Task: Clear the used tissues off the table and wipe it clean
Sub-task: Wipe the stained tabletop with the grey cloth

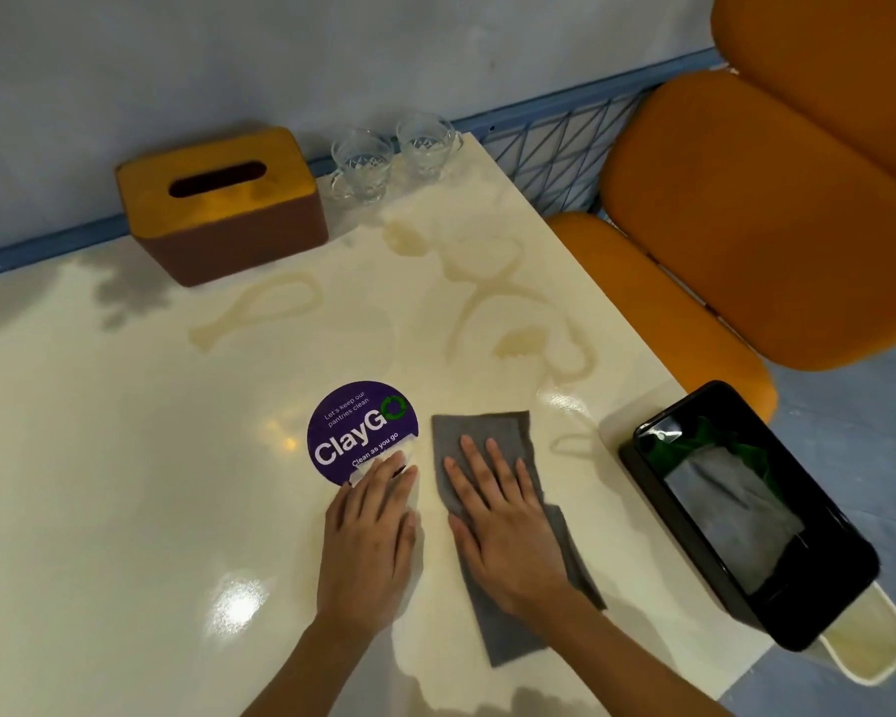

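Both hands lie flat on the cream table (pixel 125 458). Left hand (pixel 371 530) presses straight fingers on a white tissue (pixel 407 450) at the purple ClayGo sticker's (pixel 353 421) edge. Right hand (pixel 503 525) spreads open over a grey cloth (pixel 487 432) (brown spill rings (pixel 518 344) lie beyond). A black-lidded bin (pixel 715 406) stands beside the table's right edge.

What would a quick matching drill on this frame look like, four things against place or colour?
Things
1. grey cloth
2. tissue box
3. glass cups
4. black-lidded bin

Place or colour
A. clear, at the table's far edge
B. off the table, by its right edge
C. flat under the right hand
D. brown, tan slotted top

Pairs: 1-C, 2-D, 3-A, 4-B
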`<state>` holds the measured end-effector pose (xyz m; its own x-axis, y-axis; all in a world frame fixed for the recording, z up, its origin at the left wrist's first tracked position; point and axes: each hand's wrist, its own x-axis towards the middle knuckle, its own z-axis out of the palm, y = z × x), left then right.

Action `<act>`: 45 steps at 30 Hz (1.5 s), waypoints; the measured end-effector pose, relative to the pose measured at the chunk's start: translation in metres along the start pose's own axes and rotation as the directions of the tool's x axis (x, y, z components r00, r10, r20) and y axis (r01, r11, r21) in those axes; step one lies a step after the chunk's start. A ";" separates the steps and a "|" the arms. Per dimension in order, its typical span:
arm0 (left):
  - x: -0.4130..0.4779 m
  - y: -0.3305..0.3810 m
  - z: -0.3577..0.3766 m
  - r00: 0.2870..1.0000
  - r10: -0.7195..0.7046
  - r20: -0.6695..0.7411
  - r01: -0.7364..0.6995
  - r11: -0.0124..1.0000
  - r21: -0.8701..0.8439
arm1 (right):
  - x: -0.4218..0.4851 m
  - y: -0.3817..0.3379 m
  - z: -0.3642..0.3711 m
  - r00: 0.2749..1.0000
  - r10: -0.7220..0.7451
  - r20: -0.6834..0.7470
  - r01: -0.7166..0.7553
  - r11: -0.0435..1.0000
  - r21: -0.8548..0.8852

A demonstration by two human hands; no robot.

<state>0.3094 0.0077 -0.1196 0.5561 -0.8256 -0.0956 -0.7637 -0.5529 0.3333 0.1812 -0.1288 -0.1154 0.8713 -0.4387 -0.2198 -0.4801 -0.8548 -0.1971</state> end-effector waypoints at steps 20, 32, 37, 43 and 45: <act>0.069 -0.004 -0.006 0.997 0.076 0.012 -0.076 0.992 0.102 | 0.019 0.039 -0.010 0.946 0.300 -0.126 -0.286 0.951 0.115; 0.069 -0.009 -0.005 0.997 0.062 0.047 -0.068 0.990 0.123 | 0.061 0.055 -0.019 0.904 0.411 -0.117 -0.398 0.909 0.120; 0.070 -0.007 -0.007 0.995 0.066 0.070 -0.074 0.990 0.119 | -0.002 0.011 0.007 0.921 0.378 -0.095 -0.367 0.923 0.116; 0.073 -0.004 -0.009 0.996 0.075 0.047 -0.080 0.989 0.122 | 0.031 0.039 -0.013 0.902 0.408 -0.142 -0.384 0.908 0.169; 0.072 -0.002 -0.010 0.996 0.077 0.038 -0.081 0.990 0.119 | 0.058 0.062 -0.022 0.873 0.455 -0.173 -0.430 0.888 0.162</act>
<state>0.3539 -0.0492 -0.1182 0.4832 -0.8692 -0.1050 -0.8396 -0.4940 0.2259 0.2040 -0.2136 -0.1196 0.5602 -0.8202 -0.1161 -0.8178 -0.5252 -0.2355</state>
